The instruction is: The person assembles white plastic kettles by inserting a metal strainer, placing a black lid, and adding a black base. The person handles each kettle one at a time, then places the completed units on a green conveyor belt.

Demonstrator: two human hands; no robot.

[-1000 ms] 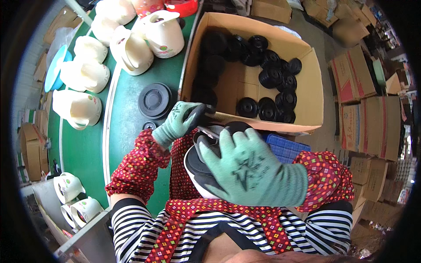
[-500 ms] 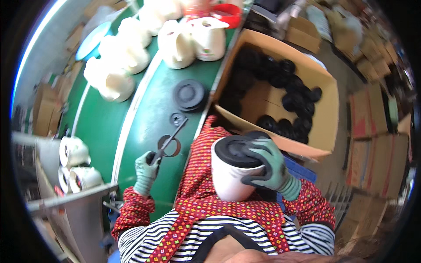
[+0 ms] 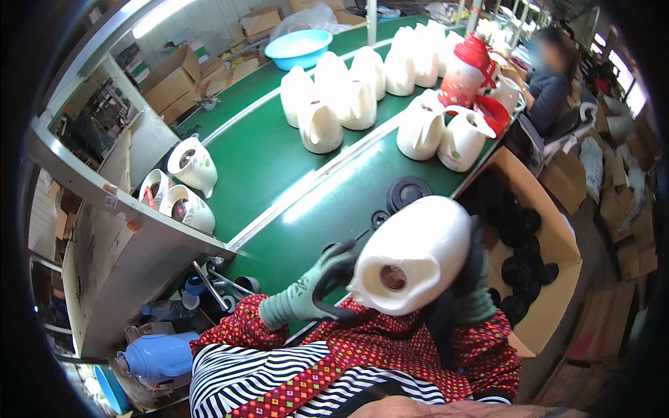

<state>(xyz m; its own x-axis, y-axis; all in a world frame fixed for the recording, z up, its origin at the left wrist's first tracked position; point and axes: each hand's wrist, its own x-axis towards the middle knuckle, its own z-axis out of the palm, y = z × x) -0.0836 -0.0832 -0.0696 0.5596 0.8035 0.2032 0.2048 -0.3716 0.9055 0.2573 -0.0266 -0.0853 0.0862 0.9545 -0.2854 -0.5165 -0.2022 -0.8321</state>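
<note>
A white jug casing (image 3: 425, 244) is tilted in front of my lap, its round opening and spout facing me and a reddish-brown surface inside the hole. My right hand (image 3: 474, 285), in a green and black glove, grips its right side; part of those fingers is hidden behind the casing. Close to the spout, my left hand (image 3: 324, 282) is open, thumb and fingers spread in a curve. A thin dark rod (image 3: 362, 235) shows just past its fingertips. Beyond the casing, a black round lid-like disc (image 3: 408, 193) and a small black ring (image 3: 380, 219) lie on the green belt.
White jugs (image 3: 359, 104) stand along the green belt (image 3: 265, 167), with a red flask (image 3: 465, 70) farther off. A cardboard box (image 3: 557, 279) of black parts is at my right. Left are a metal frame (image 3: 132, 223) and blue flask (image 3: 160, 357). A co-worker (image 3: 550, 83) sits far right.
The white casing has turned from black base up to opening toward me. My left hand has moved from the dark tool over to the casing. The view has swung left and up.
</note>
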